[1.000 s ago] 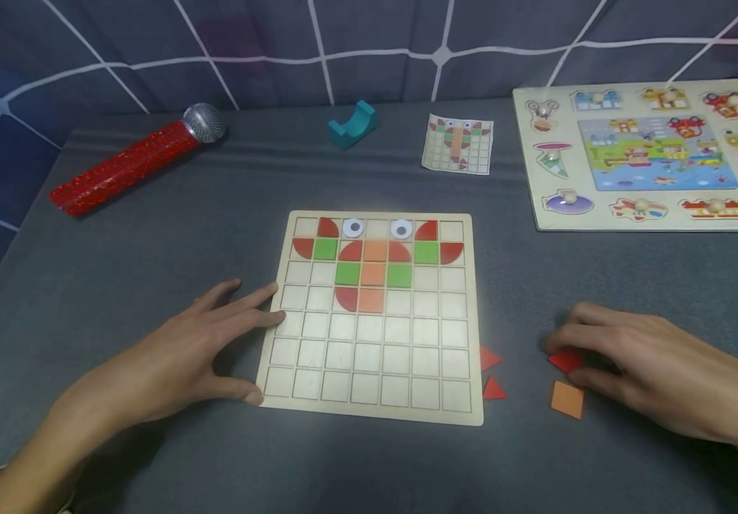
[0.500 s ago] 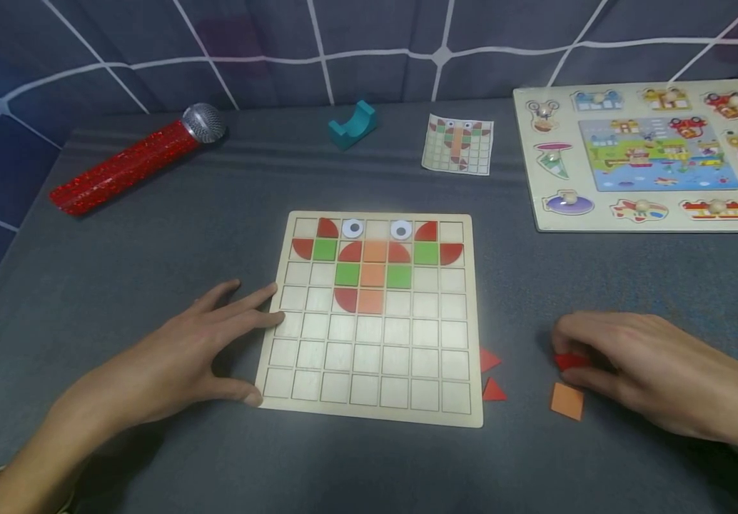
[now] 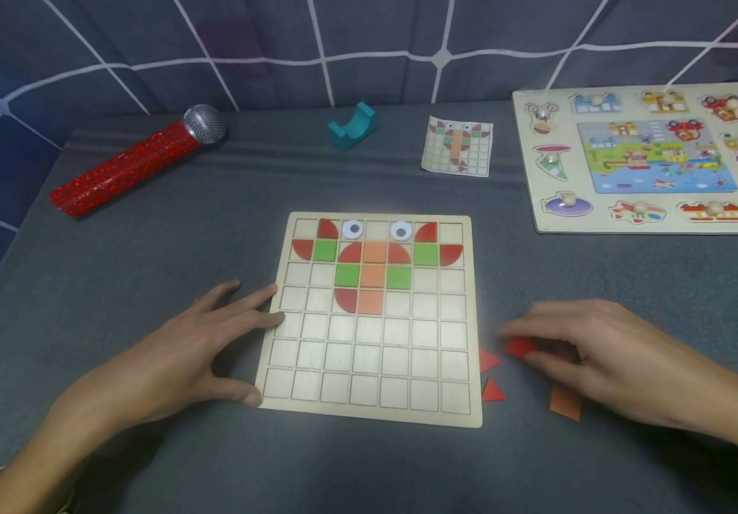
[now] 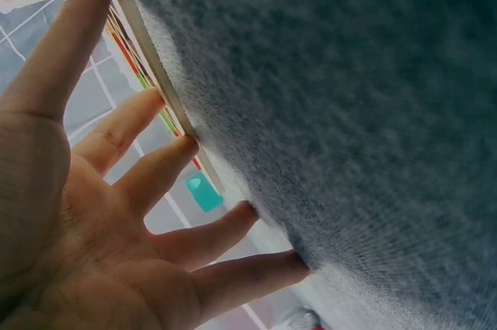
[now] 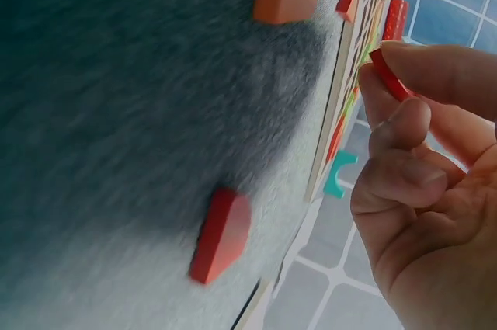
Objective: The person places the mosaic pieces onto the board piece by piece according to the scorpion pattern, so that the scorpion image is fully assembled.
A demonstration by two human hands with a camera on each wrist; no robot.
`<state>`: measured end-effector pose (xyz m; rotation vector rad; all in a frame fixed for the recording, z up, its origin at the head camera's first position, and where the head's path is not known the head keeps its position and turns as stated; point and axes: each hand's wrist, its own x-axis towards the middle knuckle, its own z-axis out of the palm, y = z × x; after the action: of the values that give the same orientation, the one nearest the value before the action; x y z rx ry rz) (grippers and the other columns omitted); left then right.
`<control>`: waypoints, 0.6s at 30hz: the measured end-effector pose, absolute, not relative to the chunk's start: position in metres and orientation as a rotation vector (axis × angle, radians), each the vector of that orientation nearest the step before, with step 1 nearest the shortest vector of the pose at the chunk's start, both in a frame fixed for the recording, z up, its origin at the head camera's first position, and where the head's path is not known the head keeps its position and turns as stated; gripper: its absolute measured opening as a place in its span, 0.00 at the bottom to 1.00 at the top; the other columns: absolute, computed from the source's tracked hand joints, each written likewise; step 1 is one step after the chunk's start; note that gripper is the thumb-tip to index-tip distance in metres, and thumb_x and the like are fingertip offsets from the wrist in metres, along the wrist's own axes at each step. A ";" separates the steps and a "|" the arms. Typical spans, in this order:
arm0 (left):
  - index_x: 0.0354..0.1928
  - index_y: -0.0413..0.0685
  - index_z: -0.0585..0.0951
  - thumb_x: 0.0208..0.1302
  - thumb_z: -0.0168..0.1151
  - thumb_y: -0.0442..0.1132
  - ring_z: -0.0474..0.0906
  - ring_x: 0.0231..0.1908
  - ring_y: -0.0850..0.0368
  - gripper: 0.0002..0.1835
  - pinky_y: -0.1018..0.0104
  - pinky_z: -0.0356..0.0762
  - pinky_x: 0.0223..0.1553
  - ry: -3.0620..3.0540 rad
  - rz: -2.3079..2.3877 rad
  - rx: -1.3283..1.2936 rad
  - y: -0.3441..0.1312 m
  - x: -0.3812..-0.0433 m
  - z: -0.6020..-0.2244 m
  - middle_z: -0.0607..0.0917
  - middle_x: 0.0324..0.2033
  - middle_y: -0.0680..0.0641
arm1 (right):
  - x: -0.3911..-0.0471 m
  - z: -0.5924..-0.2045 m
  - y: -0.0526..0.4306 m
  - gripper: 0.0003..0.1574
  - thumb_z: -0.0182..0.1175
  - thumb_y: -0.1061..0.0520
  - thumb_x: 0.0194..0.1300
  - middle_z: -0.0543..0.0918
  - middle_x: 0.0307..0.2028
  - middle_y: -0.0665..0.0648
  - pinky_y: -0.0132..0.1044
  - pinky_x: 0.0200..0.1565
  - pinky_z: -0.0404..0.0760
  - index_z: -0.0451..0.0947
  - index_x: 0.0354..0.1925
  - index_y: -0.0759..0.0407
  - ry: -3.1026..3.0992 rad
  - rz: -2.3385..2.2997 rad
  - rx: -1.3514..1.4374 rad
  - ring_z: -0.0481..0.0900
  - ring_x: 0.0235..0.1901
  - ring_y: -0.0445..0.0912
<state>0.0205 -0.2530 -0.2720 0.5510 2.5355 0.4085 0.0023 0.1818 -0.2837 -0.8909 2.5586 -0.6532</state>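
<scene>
My left hand (image 3: 183,357) has its fingers spread, with thumb and fingertips touching the left edge of a wooden grid board (image 3: 369,360). Red quarter-circles, green and orange squares and two eye discs (image 3: 401,230) fill some of its upper cells. Right of the board, my right hand (image 3: 613,364) pinches a small flat red tile (image 5: 390,75) between thumb and finger. Two red triangles (image 3: 492,391) lie at the board's right edge. An orange square (image 3: 564,405) is partly covered by the right hand. Another red tile (image 5: 222,235) lies on the table, hidden from the head view.
Behind the board lie a small printed pattern card (image 3: 457,146) and a teal curved block (image 3: 352,127). A red glittery microphone (image 3: 138,163) is at the back left. A wooden knob puzzle (image 3: 562,221) occupies the back right, against a dark checked cloth (image 3: 382,78).
The right hand has picked up the red tile from beside the orange square and moved left with it, toward the board. The left hand has stayed put.
</scene>
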 end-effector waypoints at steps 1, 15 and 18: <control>0.68 0.63 0.73 0.39 0.73 0.69 0.47 0.69 0.24 0.50 0.22 0.58 0.54 2.536 0.410 0.552 -0.253 0.021 -0.272 0.55 0.76 0.51 | 0.002 -0.283 0.179 0.23 0.71 0.59 0.59 0.75 0.33 0.33 0.29 0.28 0.72 0.83 0.51 0.39 2.554 -0.668 -0.887 0.70 0.26 0.31; 0.68 0.62 0.73 0.39 0.72 0.71 0.48 0.69 0.24 0.50 0.22 0.58 0.54 2.538 0.404 0.564 -0.254 0.020 -0.273 0.55 0.76 0.51 | -0.014 -0.279 0.138 0.14 0.74 0.52 0.57 0.77 0.28 0.35 0.32 0.26 0.70 0.84 0.43 0.46 2.550 -0.844 -0.999 0.68 0.22 0.32; 0.68 0.62 0.73 0.39 0.71 0.71 0.48 0.69 0.24 0.50 0.22 0.58 0.54 2.537 0.403 0.563 -0.254 0.020 -0.273 0.55 0.76 0.51 | -0.019 -0.278 0.126 0.13 0.74 0.51 0.57 0.74 0.25 0.36 0.34 0.28 0.69 0.84 0.42 0.47 2.544 -0.828 -1.007 0.68 0.23 0.34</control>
<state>0.0202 -0.2538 -0.2730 0.5630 2.5372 0.4027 -0.0187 0.1261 -0.2781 -1.0072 2.5444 -0.8282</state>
